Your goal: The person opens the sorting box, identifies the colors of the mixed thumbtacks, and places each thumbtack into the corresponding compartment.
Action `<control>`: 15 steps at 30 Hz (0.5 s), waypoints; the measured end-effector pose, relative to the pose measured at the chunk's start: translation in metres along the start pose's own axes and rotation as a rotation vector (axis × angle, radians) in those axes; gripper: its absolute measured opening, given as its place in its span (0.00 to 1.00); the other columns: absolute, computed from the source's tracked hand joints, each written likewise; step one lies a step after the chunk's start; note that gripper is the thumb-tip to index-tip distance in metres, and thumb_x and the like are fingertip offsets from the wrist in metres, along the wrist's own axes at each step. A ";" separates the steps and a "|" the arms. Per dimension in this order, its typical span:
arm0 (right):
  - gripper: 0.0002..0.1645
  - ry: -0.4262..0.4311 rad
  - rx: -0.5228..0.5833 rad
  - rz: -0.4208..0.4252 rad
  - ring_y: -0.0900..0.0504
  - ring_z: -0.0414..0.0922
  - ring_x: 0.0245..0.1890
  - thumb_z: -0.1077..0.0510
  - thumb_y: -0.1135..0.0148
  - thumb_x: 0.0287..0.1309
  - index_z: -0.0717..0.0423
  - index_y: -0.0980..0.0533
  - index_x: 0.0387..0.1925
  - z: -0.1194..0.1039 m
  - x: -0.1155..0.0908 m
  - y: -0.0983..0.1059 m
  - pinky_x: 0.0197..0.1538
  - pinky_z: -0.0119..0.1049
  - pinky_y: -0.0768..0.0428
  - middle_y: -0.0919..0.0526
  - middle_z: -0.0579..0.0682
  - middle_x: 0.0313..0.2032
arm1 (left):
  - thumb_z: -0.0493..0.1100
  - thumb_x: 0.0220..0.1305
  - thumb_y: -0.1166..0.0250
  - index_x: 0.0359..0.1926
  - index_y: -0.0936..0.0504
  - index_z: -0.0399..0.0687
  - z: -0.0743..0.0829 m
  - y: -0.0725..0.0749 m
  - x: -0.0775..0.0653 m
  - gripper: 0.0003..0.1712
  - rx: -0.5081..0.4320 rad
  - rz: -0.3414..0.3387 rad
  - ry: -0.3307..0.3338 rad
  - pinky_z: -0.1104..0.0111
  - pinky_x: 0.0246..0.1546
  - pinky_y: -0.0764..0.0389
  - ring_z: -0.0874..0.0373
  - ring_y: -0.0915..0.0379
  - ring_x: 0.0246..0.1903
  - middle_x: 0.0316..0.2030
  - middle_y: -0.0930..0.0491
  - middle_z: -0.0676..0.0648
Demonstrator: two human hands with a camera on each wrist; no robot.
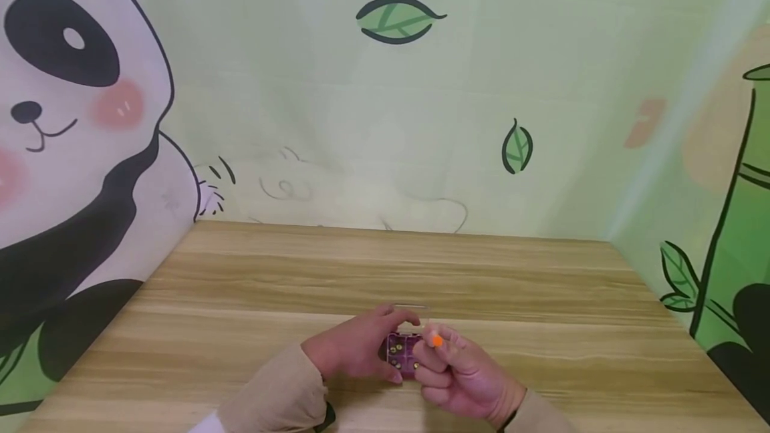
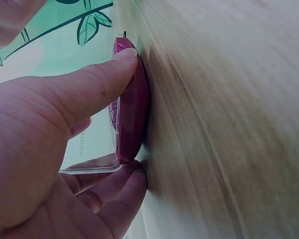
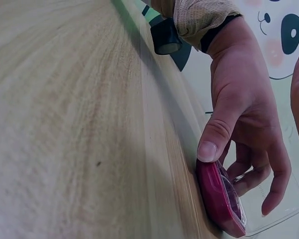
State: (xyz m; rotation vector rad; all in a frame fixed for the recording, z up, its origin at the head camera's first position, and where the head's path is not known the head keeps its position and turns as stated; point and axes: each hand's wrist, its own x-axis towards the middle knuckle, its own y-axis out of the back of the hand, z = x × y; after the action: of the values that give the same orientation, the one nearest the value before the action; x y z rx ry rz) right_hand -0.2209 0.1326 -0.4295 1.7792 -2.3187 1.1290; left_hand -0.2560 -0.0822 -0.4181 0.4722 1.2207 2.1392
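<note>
A small magenta compartment case (image 1: 410, 347) lies on the table with its clear lid (image 3: 292, 211) raised at the far side. Small yellowish-green pieces sit in its compartments. My left hand (image 1: 361, 345) holds the case from the left, thumb against the near edge and fingers toward the far, lid side. In the left wrist view the thumb presses the case's magenta side (image 2: 133, 117). Just right of the case and above it, my right hand (image 1: 466, 376) pinches a small bright orange piece (image 1: 437, 341) between thumb and forefinger. The remaining right fingers are curled and hide part of the case.
The wood-grained table (image 1: 271, 272) extends around the case. Behind it hangs a pale green backdrop (image 1: 289, 85) printed with a panda, leaves and bamboo. A dark wrist-worn device (image 3: 165, 37) shows below the left sleeve.
</note>
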 end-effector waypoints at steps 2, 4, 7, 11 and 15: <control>0.14 -0.001 -0.001 -0.011 0.51 0.37 0.21 0.47 0.58 0.81 0.37 0.25 0.43 0.000 0.001 0.000 0.22 0.30 0.56 0.48 0.41 0.25 | 0.49 0.49 0.16 0.69 0.30 0.58 0.000 0.000 0.000 0.48 0.002 0.004 -0.005 0.62 0.56 0.20 0.55 0.23 0.51 0.57 0.25 0.45; 0.14 -0.003 -0.001 -0.020 0.51 0.37 0.21 0.47 0.58 0.81 0.37 0.24 0.45 0.000 0.002 0.000 0.22 0.30 0.56 0.48 0.41 0.25 | 0.49 0.49 0.16 0.69 0.30 0.57 0.000 0.000 0.000 0.47 0.000 0.007 -0.013 0.62 0.56 0.20 0.55 0.23 0.50 0.57 0.25 0.44; 0.14 -0.006 -0.001 -0.032 0.51 0.37 0.21 0.47 0.58 0.81 0.37 0.24 0.46 0.000 0.002 0.001 0.21 0.30 0.56 0.49 0.41 0.25 | 0.49 0.48 0.16 0.69 0.29 0.56 -0.001 0.000 0.000 0.48 0.003 0.012 -0.016 0.62 0.56 0.20 0.55 0.23 0.50 0.56 0.25 0.44; 0.14 -0.010 0.007 -0.044 0.52 0.37 0.20 0.46 0.59 0.81 0.37 0.25 0.45 -0.001 0.003 0.000 0.21 0.31 0.56 0.49 0.41 0.25 | 0.49 0.48 0.16 0.69 0.29 0.57 -0.001 0.000 0.000 0.48 0.002 0.014 -0.018 0.62 0.55 0.20 0.55 0.23 0.50 0.55 0.25 0.45; 0.13 -0.013 0.019 -0.052 0.52 0.37 0.20 0.46 0.60 0.81 0.38 0.27 0.43 -0.001 0.003 0.000 0.22 0.31 0.56 0.50 0.41 0.25 | 0.49 0.48 0.16 0.69 0.30 0.58 -0.001 0.000 0.000 0.48 0.001 0.012 -0.011 0.61 0.55 0.20 0.54 0.23 0.50 0.55 0.25 0.45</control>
State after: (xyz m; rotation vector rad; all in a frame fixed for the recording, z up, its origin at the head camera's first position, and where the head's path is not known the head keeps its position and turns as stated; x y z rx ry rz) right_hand -0.2223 0.1309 -0.4280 1.8476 -2.2622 1.1384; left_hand -0.2561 -0.0827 -0.4188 0.4921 1.2157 2.1440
